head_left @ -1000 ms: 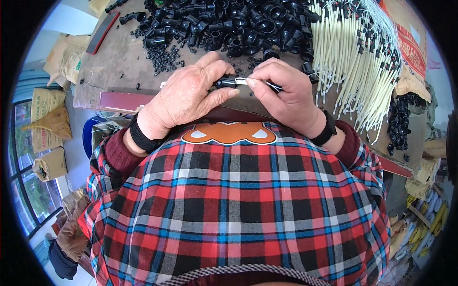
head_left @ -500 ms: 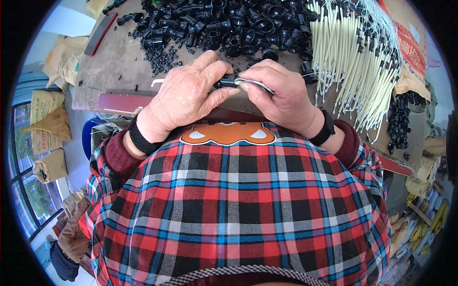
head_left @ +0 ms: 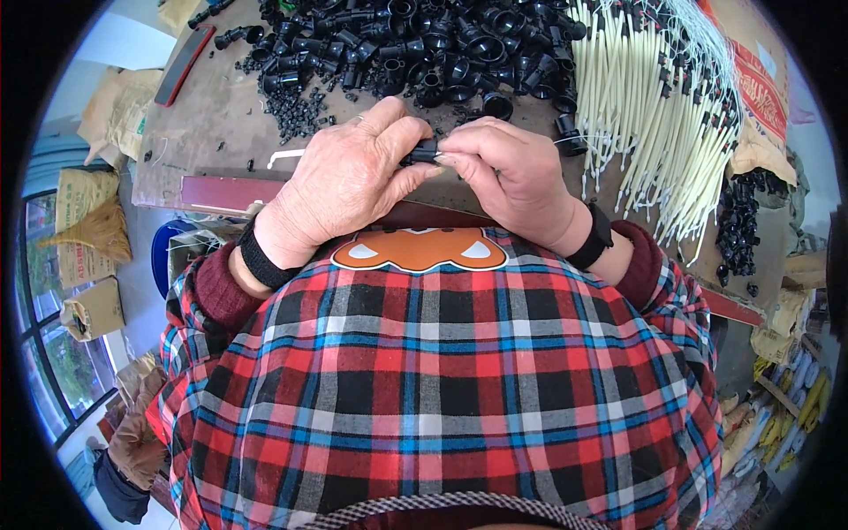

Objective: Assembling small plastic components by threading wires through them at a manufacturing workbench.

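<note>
My left hand (head_left: pixel 349 177) is closed round a small black plastic fitting (head_left: pixel 419 152), which pokes out between thumb and forefinger. A thin white tube (head_left: pixel 284 156) sticks out past the left side of that hand. My right hand (head_left: pixel 517 172) pinches at the fitting's right end, fingertips touching or nearly touching it. What the right fingers grip is mostly hidden; a fine pale line (head_left: pixel 568 139) emerges behind the knuckles. Both hands are above the table's near edge, close to my checked apron (head_left: pixel 424 371).
Black plastic fittings (head_left: pixel 424 44) lie heaped at the back, with tiny black pieces (head_left: pixel 296 110) beside them. Bundled cream tubes (head_left: pixel 649 115) with white tips lie to the right. A red-edged dark bar (head_left: pixel 185 64) rests back left. More black parts (head_left: pixel 740 225) are at far right.
The white strip that arched between my right thumb and fingers is out of sight now. More of the white tube shows left of my left hand. My right fingers have drawn together.
</note>
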### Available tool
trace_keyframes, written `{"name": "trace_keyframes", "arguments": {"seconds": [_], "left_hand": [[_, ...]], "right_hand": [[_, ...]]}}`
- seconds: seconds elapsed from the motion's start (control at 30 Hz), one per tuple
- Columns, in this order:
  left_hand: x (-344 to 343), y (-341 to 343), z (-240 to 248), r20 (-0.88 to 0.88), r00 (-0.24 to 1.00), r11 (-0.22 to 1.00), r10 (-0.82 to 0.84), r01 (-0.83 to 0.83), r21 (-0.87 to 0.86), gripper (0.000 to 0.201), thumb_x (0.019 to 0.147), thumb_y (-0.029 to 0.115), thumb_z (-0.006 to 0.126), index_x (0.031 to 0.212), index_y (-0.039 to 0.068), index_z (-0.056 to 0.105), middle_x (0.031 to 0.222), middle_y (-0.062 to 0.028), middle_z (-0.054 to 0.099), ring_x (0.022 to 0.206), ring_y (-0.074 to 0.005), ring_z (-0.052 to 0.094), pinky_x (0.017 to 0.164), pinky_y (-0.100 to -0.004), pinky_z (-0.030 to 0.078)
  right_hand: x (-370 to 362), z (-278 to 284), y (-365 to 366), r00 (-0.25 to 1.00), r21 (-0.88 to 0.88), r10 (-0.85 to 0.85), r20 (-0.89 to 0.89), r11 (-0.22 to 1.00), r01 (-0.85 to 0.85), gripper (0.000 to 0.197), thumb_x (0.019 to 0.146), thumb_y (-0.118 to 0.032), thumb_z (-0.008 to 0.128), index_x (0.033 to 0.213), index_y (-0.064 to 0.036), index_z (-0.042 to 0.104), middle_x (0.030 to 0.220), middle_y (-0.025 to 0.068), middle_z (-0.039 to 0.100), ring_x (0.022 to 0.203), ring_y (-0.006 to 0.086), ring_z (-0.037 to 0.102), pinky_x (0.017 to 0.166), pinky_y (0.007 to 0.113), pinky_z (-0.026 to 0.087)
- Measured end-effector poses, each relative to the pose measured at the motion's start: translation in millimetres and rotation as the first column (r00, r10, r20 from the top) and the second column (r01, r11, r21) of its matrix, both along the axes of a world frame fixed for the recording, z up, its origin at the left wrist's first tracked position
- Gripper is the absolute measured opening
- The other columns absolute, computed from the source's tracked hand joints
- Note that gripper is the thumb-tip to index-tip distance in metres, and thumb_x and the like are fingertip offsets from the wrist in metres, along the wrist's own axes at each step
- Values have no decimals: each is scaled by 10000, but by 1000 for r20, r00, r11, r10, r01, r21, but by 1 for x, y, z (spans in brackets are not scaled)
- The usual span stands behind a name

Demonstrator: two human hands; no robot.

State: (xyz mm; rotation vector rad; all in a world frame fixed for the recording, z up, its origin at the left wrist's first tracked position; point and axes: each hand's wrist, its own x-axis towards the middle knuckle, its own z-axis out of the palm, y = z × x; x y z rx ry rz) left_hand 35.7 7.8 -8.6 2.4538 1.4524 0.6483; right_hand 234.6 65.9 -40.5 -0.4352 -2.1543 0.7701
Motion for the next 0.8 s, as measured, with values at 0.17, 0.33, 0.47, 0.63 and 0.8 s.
{"name": "trace_keyframes", "arguments": {"seconds": [0.17,0.33,0.47,0.63,0.8], "left_hand": [[-1,1,-2,13,1000,1000,11,-11,29,323,808,252,685,1033,56,561,894,-109,532,748,-312,595,608,-376,497],[-3,1,3,32,999,999,38,-38,-4,332,810,312,671,1017,72,571,909,-89,536,782,-286,607,612,-362,508],[-2,2,1,57,998,1000,15,-15,-3,349,798,282,696,1029,54,567,898,-106,538,752,-310,601,611,-367,498],[-1,1,0,69,998,1000,-7,8,-12,356,793,265,710,1032,46,565,894,-114,541,736,-320,599,610,-369,493],[-2,1,0,51,999,1000,12,-13,7,357,791,264,712,1032,46,565,895,-111,544,742,-318,602,609,-367,493]], "right_hand": [[-1,-1,0,998,90,-61,-16,994,62,133,786,17,677,913,5,639,836,138,667,721,233,665,620,270,523],[2,3,1,996,59,-67,-51,996,70,138,781,15,685,913,-1,647,848,130,678,740,230,676,630,273,532],[2,1,2,995,74,-68,-74,995,73,136,781,16,684,910,-8,649,852,119,681,753,228,676,641,273,532],[1,2,5,987,151,-68,-145,984,90,137,783,23,680,911,-13,647,854,115,679,746,226,667,640,278,522],[2,-1,4,996,85,-29,-83,996,36,134,784,27,678,907,-18,647,864,104,672,764,212,646,661,282,507]]}}
